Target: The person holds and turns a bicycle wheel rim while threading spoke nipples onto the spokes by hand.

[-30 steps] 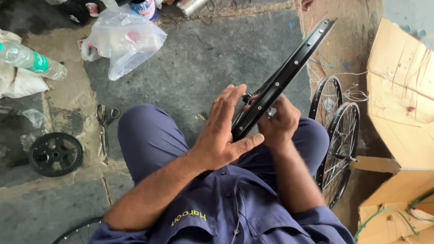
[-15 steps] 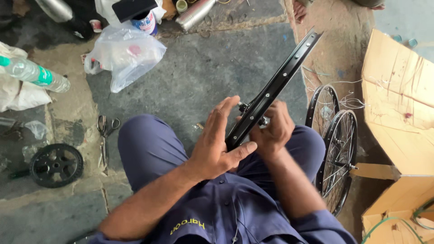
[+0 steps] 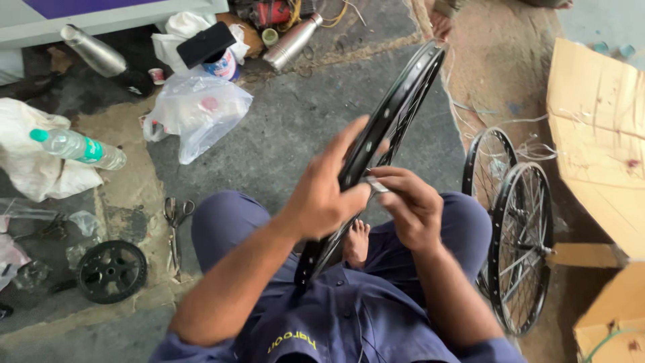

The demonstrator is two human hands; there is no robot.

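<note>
— Where is the black wheel rim (image 3: 393, 114)?

— It stands tilted over the person's lap, above the gray floor (image 3: 295, 128).

— What do the hands do?

— The left hand (image 3: 322, 195) wraps around the rim, clenched on it. The right hand (image 3: 410, 205) pinches a small silver piece (image 3: 376, 185) against the rim.

— Anything close by?

— Two spoked wheels (image 3: 517, 222) stand beside the right knee.

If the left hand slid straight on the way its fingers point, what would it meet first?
Likely nothing new: the left hand already rests on the black wheel rim, fingers pointing along it, up and right. Beyond looks like bare floor, though depth is unclear.
</note>
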